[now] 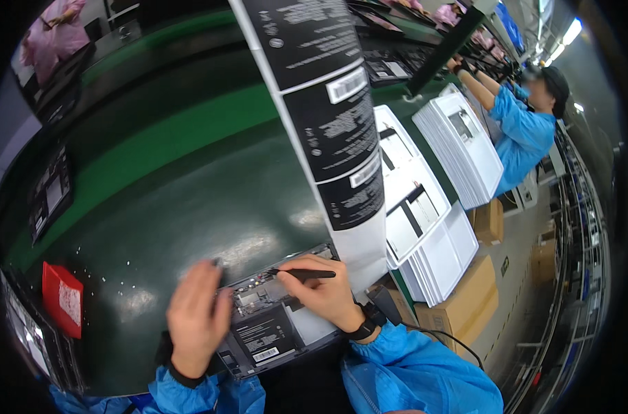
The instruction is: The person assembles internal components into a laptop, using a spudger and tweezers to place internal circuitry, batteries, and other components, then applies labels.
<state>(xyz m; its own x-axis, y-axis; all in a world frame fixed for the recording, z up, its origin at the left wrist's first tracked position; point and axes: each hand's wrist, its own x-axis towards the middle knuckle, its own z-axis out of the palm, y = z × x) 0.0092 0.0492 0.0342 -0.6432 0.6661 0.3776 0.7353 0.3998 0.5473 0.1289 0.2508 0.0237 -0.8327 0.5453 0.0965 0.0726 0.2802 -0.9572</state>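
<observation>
An opened flat electronic device (239,360) lies at the table's near edge. Its circuit board (253,295) is exposed, beside a black labelled battery (264,338). My right hand (324,293) pinches black tweezers (312,274), their tips over the board's upper part. Over the device's left end is my left hand (195,314), slightly blurred, fingers stretched out and thumb apart. A small dark spot shows by its fingertips; I cannot make out what it is. Black bands circle both wrists, and a cable runs near the right one.
A long strip of black labels (341,131) hangs beyond my right hand. White trays (459,245) stand stacked at right, above cardboard boxes (466,303). A red container (50,293) with white bits is at left. A co-worker in blue (524,134) works at far right.
</observation>
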